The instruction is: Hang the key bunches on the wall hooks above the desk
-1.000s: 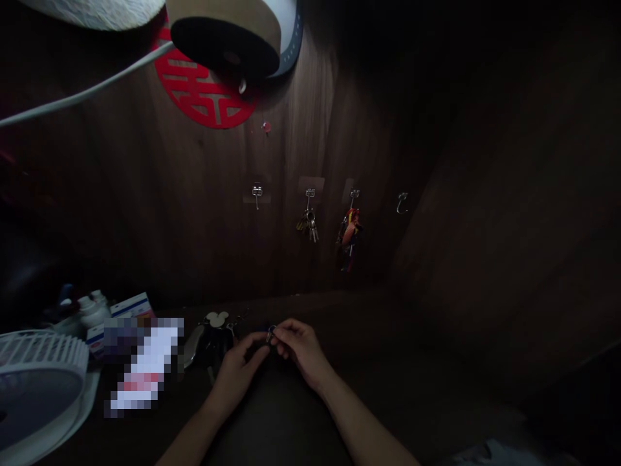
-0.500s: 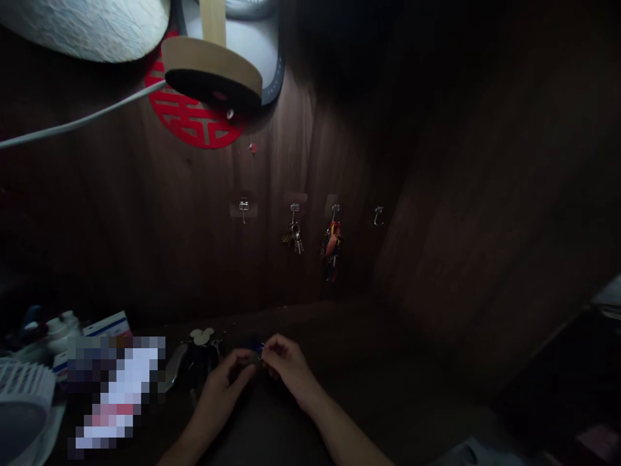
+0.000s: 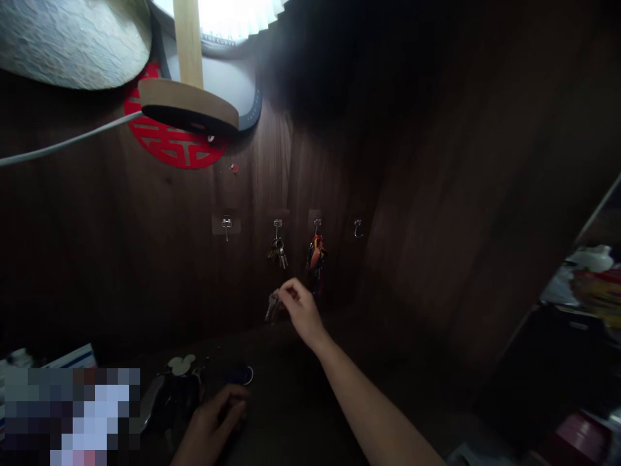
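Note:
My right hand is raised in front of the dark wood panel, thumb and fingers pinched on a small bunch of keys that dangles to its left. Low over the dark surface, my left hand has its fingers loosely bent, with a gap to the thumb and nothing seen between them. Just beyond its fingertips lies a dark blue item with a metal ring. Above the right hand, a key bunch hangs from one hook, and a red and orange keyring bundle from another.
Bare metal hooks sit at the left and right of the row. A dark item with a pale mouse-head-shaped piece lies left of my left hand. A lamp base is overhead; a black box-like object stands at right.
My hands have separated. The right hand has risen toward the hooks with the keys, while the left has moved slightly down and left. The blue item lies released. The view has shifted.

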`<state>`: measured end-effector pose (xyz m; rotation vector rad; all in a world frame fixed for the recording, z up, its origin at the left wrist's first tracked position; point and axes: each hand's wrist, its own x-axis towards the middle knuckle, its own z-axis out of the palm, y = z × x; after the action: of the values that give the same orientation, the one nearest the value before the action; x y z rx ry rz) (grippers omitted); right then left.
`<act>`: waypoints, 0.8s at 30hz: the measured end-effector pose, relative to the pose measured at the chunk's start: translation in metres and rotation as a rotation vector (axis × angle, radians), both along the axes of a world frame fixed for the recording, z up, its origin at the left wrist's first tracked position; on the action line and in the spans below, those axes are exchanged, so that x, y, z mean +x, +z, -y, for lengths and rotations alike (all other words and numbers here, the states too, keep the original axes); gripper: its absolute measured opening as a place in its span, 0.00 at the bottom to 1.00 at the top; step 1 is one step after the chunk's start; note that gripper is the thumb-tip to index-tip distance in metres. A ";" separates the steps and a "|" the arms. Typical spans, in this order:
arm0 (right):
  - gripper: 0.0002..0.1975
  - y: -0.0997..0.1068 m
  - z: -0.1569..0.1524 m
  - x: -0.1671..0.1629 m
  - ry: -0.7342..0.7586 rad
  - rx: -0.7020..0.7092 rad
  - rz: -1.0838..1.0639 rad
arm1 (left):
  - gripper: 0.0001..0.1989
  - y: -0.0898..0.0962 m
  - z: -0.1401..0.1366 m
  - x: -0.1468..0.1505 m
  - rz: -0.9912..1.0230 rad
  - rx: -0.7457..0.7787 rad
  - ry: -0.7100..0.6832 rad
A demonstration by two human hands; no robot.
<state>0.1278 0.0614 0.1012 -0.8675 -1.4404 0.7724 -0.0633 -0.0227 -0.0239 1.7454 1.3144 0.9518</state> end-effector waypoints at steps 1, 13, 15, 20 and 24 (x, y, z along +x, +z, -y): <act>0.08 0.007 -0.007 0.003 0.004 -0.012 -0.081 | 0.14 0.000 0.000 0.000 -0.011 0.002 -0.006; 0.08 0.081 -0.056 0.016 -0.090 0.176 -0.108 | 0.12 -0.001 -0.001 0.002 -0.114 0.009 -0.026; 0.08 0.086 -0.064 0.014 -0.103 0.214 -0.035 | 0.12 0.001 -0.001 0.002 -0.124 0.002 -0.030; 0.09 0.087 -0.079 0.011 -0.102 0.209 0.044 | 0.12 0.000 -0.004 0.003 -0.096 0.009 -0.038; 0.09 0.085 -0.088 0.009 -0.135 0.184 0.050 | 0.11 0.001 -0.005 0.003 -0.116 0.020 -0.046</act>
<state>0.1370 0.1492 0.1867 -0.8364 -1.4557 0.5116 -0.0606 -0.0180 -0.0233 1.8626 1.3358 0.8520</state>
